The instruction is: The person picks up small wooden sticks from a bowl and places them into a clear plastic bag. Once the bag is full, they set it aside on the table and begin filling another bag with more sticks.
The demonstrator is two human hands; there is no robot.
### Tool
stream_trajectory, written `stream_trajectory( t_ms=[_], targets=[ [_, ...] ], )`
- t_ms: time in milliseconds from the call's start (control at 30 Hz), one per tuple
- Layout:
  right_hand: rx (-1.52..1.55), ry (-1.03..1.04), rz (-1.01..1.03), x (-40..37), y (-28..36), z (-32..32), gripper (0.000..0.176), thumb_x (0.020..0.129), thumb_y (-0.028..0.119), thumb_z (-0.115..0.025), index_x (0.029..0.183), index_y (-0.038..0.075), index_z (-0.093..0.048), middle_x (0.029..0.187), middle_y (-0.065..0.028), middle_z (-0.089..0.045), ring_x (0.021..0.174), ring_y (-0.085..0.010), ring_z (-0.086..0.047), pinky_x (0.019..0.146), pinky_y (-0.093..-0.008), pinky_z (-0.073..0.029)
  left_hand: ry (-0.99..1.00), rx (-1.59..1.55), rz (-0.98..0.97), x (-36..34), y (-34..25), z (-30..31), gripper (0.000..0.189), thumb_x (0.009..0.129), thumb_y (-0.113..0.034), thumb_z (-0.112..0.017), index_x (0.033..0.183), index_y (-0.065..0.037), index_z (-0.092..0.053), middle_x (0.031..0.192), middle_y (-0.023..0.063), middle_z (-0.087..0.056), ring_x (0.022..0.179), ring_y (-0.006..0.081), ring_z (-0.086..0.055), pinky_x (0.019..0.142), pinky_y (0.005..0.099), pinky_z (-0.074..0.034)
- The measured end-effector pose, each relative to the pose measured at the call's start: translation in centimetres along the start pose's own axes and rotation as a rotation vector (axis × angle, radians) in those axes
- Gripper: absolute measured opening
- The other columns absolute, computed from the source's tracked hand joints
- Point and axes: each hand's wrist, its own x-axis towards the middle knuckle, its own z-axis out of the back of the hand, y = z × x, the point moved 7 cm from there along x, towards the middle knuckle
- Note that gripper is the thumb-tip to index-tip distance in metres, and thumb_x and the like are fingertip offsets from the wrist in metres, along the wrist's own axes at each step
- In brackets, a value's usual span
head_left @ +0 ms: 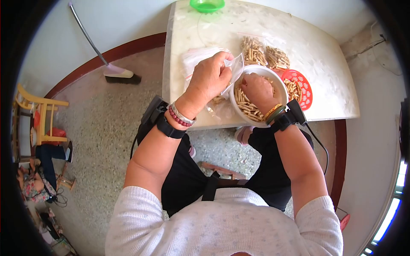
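Observation:
My left hand is closed on the edge of a clear plastic zip bag, holding it up beside the rim of a white bowl. Short, pale brown dried stick pieces fill the bowl. Down inside it is my right hand, its fingers curled in among the pieces; what they grip is hidden. Under my left hand and to its left lies a stack of flat clear bags. Some stick pieces in clear plastic lie on the table just left of the bowl.
Two filled clear bags lie behind the bowl on the pale table. To the right, a red perforated basket holds more pieces. A green bowl stands at the far edge. A broom, wooden chair and seated person are leftward.

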Motion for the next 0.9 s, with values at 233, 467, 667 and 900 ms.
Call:
stream_trajectory(
  t_ms=[233,467,667,900],
  targets=[
    [0.648,-0.179,-0.008,-0.7,-1.6,3.7,0.022,0.089,0.020,-0.062,0.096,0.000,-0.067,0.080,-0.0113,-0.066,0.072,-0.0211,-0.065,0.067,-0.0338,-0.051,-0.064,-0.043,-0.042,-0.2,-0.8,0.4,0.023,0.085,-0.008,-0.062,0.107,-0.001,-0.060,0.068,0.0093,-0.061,0.059,0.0181,-0.058,0.060,0.0310,-0.048],
    [1.782,0.060,0.125,-3.7,0.7,6.6,0.017,0.098,0.013,-0.052,0.106,0.003,-0.063,0.076,0.0034,-0.052,0.067,-0.0071,-0.045,0.062,-0.0215,-0.037,-0.190,-0.046,-0.425,-0.9,-4.9,1.7,0.019,0.086,-0.007,-0.066,0.104,-0.003,-0.062,0.086,0.0086,-0.062,0.072,0.0151,-0.061,0.062,0.0266,-0.048],
    [1.972,0.066,0.135,-3.9,0.7,7.1,0.015,0.098,0.014,-0.053,0.108,0.005,-0.061,0.085,-0.0012,-0.060,0.069,-0.0081,-0.047,0.065,-0.0238,-0.040,-0.187,0.089,-0.537,-2.2,-6.5,0.0,0.026,0.080,-0.014,-0.073,0.101,-0.006,-0.061,0.086,0.0059,-0.062,0.077,0.0236,-0.061,0.072,0.0348,-0.046],
    [1.998,0.164,0.215,-4.4,2.1,6.8,0.014,0.097,0.013,-0.055,0.108,0.006,-0.060,0.088,-0.0032,-0.063,0.070,-0.0087,-0.049,0.065,-0.0230,-0.042,-0.302,0.075,-0.562,-2.4,-6.8,0.2,0.021,0.077,-0.004,-0.070,0.095,-0.008,-0.060,0.084,0.0051,-0.064,0.076,0.0259,-0.061,0.071,0.0372,-0.045]
  ],
)
